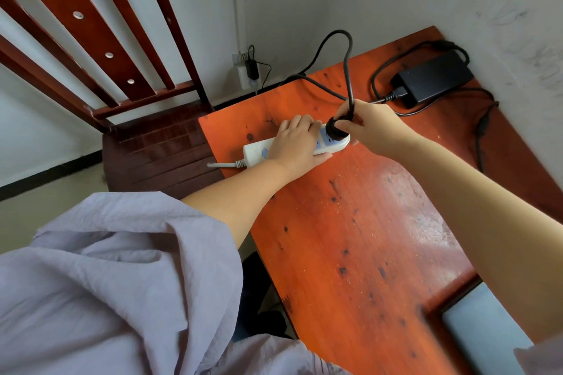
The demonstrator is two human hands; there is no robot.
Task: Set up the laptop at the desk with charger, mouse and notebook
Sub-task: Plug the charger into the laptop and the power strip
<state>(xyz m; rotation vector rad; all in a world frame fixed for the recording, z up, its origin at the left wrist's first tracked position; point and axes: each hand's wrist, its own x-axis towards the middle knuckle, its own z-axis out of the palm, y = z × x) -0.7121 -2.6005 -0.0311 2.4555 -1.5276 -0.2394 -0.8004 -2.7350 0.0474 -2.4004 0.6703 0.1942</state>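
A white power strip [257, 150] lies near the left edge of the orange-red wooden desk [365, 222]. My left hand [297, 143] presses down on its middle and grips it. My right hand [373, 125] pinches the black charger plug [335, 129], which sits on the strip's right end. The plug's black cable [347, 64] loops up and back. The black charger brick [432, 77] rests at the desk's far corner by the wall, with its thinner lead [483, 125] trailing along the right edge.
A dark red wooden chair [128, 70] stands left of the desk. A wall socket [248, 70] with a small black adapter is low on the far wall. A grey laptop corner [484, 326] shows at the bottom right. White walls bound the desk behind and right.
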